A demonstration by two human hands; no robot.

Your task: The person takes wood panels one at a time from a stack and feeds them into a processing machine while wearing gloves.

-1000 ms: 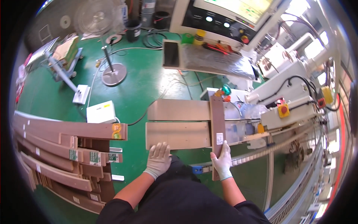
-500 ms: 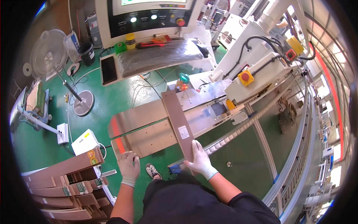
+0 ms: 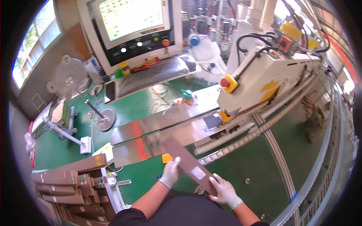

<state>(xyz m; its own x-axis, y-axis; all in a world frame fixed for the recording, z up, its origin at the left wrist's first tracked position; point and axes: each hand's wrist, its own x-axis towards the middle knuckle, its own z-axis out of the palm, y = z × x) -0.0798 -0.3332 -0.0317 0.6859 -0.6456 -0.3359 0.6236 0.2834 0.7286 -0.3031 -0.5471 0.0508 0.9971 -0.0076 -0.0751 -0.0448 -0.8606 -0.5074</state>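
Note:
Both my hands wear white gloves and hold one narrow brown board (image 3: 181, 156) with a small white label near its lower end. My left hand (image 3: 170, 172) grips the board's left edge about halfway along. My right hand (image 3: 223, 189) holds the lower end from the right side. The board points away from me, its far end over the shiny metal infeed plate (image 3: 151, 132) of a white machine (image 3: 264, 79). It lies tilted, running from upper left to lower right.
A stack of brown boards (image 3: 64, 184) sits at lower left. A control console with a lit screen (image 3: 130, 22) stands behind the plate. A pedestal fan (image 3: 69, 77) stands at left. A conveyor track (image 3: 279, 162) curves away at right on the green floor.
I have turned right, away from the board stack and toward the machine. The wider boards under the narrow board are gone from view; only the narrow board is now in both hands.

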